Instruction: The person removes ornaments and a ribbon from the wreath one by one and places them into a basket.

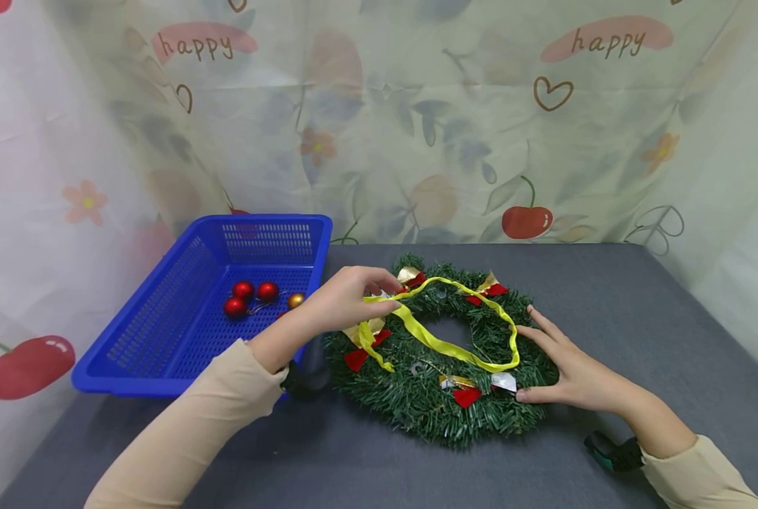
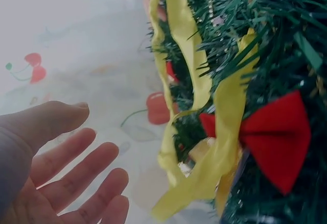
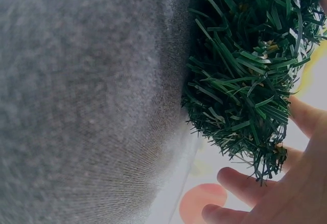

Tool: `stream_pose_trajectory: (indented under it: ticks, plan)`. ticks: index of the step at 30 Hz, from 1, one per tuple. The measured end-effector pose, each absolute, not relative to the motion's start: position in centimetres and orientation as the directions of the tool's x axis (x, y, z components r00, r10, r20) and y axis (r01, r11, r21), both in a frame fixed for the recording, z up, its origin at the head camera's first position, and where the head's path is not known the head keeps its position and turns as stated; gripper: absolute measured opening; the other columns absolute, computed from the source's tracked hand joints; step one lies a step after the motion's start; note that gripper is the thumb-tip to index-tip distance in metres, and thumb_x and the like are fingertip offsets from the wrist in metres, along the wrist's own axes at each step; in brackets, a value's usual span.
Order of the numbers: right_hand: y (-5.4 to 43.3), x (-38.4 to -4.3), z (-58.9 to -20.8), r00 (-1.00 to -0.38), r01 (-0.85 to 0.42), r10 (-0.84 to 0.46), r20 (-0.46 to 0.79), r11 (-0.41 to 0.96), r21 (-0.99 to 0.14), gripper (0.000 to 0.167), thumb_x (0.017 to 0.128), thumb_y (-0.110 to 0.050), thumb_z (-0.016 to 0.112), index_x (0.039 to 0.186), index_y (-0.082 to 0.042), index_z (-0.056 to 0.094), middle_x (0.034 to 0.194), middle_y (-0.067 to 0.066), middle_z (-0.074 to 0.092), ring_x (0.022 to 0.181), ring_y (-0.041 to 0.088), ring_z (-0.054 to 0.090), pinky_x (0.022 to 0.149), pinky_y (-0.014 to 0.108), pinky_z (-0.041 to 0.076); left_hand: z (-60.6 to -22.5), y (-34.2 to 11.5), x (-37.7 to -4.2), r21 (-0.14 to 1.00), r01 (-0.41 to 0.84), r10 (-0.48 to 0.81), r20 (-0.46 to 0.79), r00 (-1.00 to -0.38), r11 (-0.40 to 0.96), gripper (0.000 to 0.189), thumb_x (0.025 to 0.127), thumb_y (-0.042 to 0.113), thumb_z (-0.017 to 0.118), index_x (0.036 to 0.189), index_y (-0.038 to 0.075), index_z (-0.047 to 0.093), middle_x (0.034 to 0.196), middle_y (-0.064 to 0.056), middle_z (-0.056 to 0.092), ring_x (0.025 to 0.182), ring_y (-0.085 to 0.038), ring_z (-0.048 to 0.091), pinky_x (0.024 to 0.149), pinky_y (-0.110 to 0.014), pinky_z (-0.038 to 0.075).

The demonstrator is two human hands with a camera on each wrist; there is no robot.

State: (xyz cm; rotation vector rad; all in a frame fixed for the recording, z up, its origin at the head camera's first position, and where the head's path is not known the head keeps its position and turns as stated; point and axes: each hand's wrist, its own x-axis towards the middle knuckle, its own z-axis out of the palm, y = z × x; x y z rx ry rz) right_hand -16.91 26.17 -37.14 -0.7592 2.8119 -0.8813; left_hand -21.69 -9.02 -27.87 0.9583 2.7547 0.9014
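Observation:
A green wreath [image 1: 442, 420] lies on the grey tabletop, trimmed with red bows [image 1: 467, 397] and gold and silver pieces. Across its top runs a loop of yellow ribbon [image 1: 439, 345], one loose end hanging at the wreath's left side. My left hand [image 1: 343, 300] hovers at the ribbon's left part; in the left wrist view its fingers [image 2: 82, 180] are spread and apart from the yellow ribbon [image 2: 230, 106]. At the wreath's right edge, my right hand [image 1: 570, 367] rests with fingers extended. In the right wrist view, some of those fingers are hidden behind the greenery [image 3: 240, 91].
To the left stands a blue plastic basket [image 1: 202, 219] with several red baubles [image 1: 243, 290] and a gold bauble [image 1: 296, 300] inside. A patterned curtain [image 1: 385, 127] closes off the back and sides. Grey tabletop [image 1: 640, 311] extends right of the wreath.

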Motion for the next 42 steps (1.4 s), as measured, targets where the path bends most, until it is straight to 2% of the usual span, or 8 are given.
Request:
stream_pose_trajectory:
  ticks: [12,24,35,42]
  plan:
    - [26.2,-16.9,-37.1,-0.873,-0.422,-0.485,0.044,0.709,-0.565,0.089,0.076,-0.038,0.075,0.145,-0.008,0.027,0.157,0.018,-0.004,0.136,0.053,0.013,0.092,0.07,0.032,-29.1,-7.4,-22.8,0.538,0.501,0.57,0.047,-0.821,0.677,0.035,0.087,0.021,0.065,0.12,0.008,0.061,0.122,-0.008,0.063,0.108,-0.024,0.059,0.093,-0.037,0.049]
    - [26.2,-16.9,-37.1,-0.869,-0.421,-0.493,0.037,0.698,-0.58,0.089,0.077,-0.037,0.075,0.145,-0.007,0.026,0.157,0.017,-0.006,0.136,0.053,0.012,0.091,0.07,0.032,-29.9,-7.1,-23.4,0.489,0.478,0.548,0.001,-0.837,0.729,0.036,0.087,0.017,0.066,0.121,0.007,0.062,0.122,-0.008,0.064,0.108,-0.023,0.061,0.091,-0.035,0.05]
    - [26.2,-16.9,-37.1,-0.869,-0.419,-0.493,0.037,0.695,-0.584,0.089,0.077,-0.037,0.075,0.145,-0.008,0.026,0.157,0.018,-0.005,0.136,0.054,0.011,0.091,0.07,0.032,-30.2,-6.8,-23.7,0.491,0.459,0.496,0.063,-0.866,0.74,0.021,0.085,0.009,0.066,0.106,0.008,0.07,0.103,-0.006,0.07,0.085,-0.018,0.065,0.073,-0.026,0.052]
    - [26.1,-16.8,-37.0,-0.87,-0.421,-0.491,0.042,0.695,-0.583,0.088,0.077,-0.036,0.075,0.145,-0.008,0.027,0.157,0.018,-0.005,0.136,0.054,0.012,0.091,0.07,0.032,-29.9,-6.8,-23.7,0.49,0.47,0.482,0.11,-0.869,0.735,0.017,0.085,0.007,0.065,0.1,0.009,0.072,0.095,-0.005,0.072,0.083,-0.017,0.065,0.073,-0.026,0.052]
